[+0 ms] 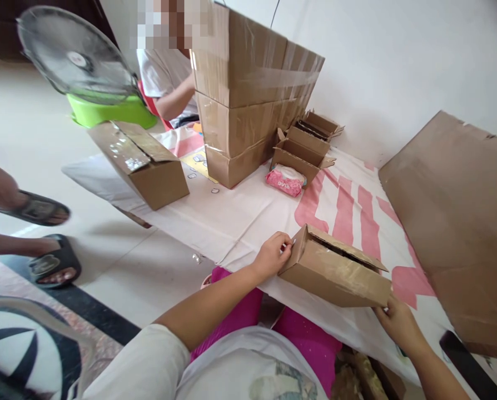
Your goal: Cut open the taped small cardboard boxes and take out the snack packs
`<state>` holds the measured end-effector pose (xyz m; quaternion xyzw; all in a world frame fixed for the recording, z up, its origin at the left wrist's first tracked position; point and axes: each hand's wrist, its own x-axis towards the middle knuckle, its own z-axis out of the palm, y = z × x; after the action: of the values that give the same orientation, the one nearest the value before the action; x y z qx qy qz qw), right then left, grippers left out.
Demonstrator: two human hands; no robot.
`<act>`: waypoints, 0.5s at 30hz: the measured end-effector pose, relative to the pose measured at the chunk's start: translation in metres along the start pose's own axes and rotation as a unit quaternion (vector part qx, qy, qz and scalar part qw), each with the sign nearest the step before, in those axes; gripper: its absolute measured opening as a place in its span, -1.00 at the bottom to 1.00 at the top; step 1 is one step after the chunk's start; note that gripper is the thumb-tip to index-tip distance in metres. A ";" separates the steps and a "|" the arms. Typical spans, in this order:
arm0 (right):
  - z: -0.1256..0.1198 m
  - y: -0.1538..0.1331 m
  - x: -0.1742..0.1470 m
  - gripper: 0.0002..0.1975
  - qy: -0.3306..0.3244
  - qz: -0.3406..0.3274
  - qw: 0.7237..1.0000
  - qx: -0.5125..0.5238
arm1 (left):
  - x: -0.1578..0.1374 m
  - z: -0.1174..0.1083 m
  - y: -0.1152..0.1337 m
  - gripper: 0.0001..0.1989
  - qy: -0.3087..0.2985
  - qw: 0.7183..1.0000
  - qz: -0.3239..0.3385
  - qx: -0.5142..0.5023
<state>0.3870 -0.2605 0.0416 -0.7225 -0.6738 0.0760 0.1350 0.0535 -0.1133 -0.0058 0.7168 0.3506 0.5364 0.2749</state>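
Note:
A small brown cardboard box sits at the table's near edge in front of me, its top flaps nearly together with a dark gap between them. My left hand has its fingers curled and pressed against the box's left end. At the right end, my right hand grips the lower near corner between thumb and fingers. Shiny clear tape shows on the box's near side. Beyond it lies a pink packet of wipes, against an open cardboard box.
Large taped cartons are stacked at the back, with a seated person behind them. Another taped box stands at the left edge. Cardboard leans at right, near a dark flat object. A fan and someone's slippered feet are left.

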 end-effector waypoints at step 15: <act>0.007 -0.125 -0.064 -0.41 -0.194 0.099 0.837 0.502 | -0.042 -0.009 0.096 -0.93 -0.089 0.887 0.452 0.038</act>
<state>0.2610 -0.3166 0.0678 -0.5892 -0.4801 0.5553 0.3376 0.0573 -0.2048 0.0466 0.8523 -0.0168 0.5228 0.0053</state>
